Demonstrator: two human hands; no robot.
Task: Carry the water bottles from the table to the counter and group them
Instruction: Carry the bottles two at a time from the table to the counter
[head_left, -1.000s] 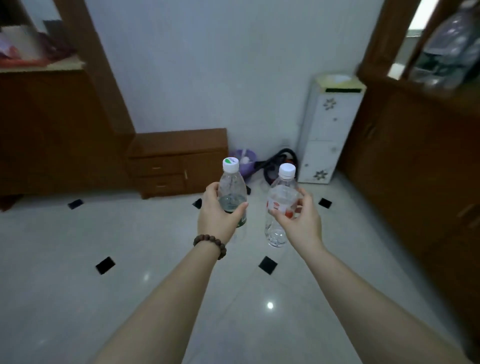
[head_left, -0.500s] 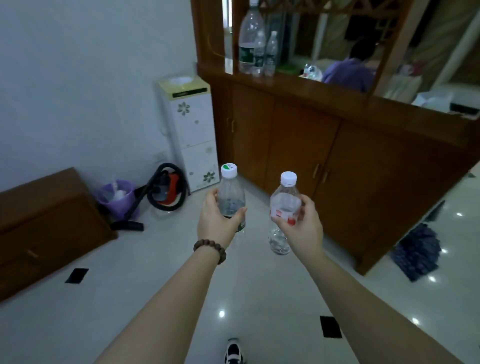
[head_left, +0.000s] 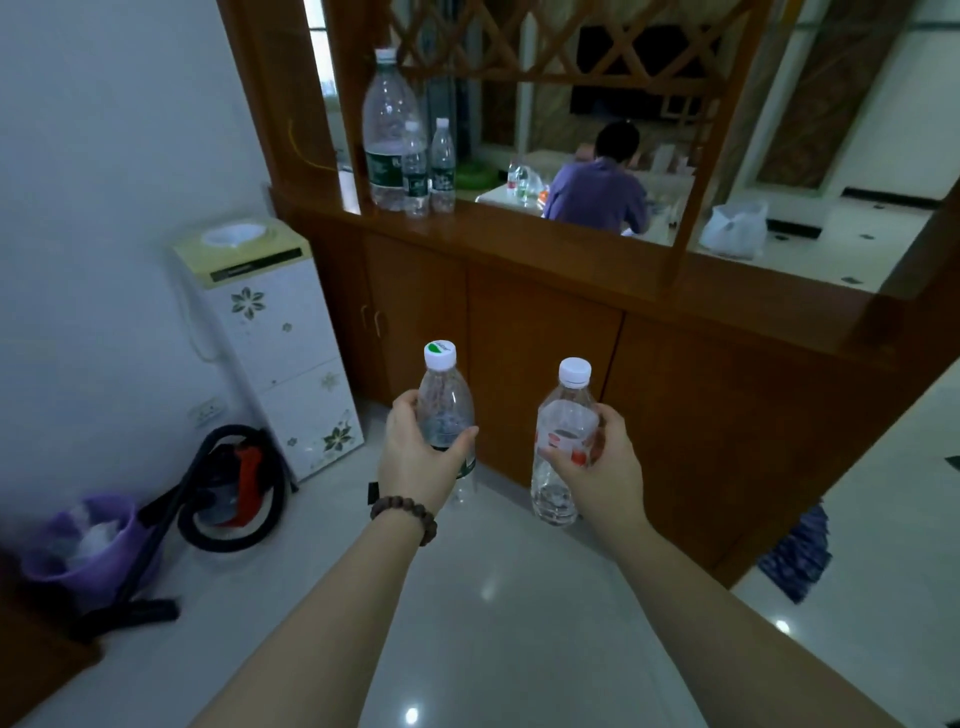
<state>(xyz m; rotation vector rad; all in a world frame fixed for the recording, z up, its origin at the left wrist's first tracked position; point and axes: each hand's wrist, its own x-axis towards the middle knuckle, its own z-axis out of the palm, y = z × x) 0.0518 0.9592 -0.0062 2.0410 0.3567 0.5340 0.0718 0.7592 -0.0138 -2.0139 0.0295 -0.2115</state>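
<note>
My left hand (head_left: 415, 457) grips a clear water bottle with a green-marked white cap (head_left: 444, 395), held upright. In my right hand (head_left: 602, 478) is a second clear bottle with a red label and plain white cap (head_left: 563, 415), also upright. Both are held out in front of me above the floor. Ahead stands the wooden counter (head_left: 545, 239). On its left end stand three bottles together: one large bottle (head_left: 385, 130) and two small ones (head_left: 415, 171) (head_left: 442, 166).
A white water dispenser (head_left: 270, 338) stands left of the counter by the wall. A vacuum cleaner (head_left: 234, 483) and a purple bin (head_left: 88, 545) lie on the floor at left. A person (head_left: 597, 182) sits beyond the counter opening. Dark cloth (head_left: 795, 556) lies at right.
The view has swung right and drawn nearer to the counter, which now fills the frame ahead. Both hands still hold their bottles in the same way.
</note>
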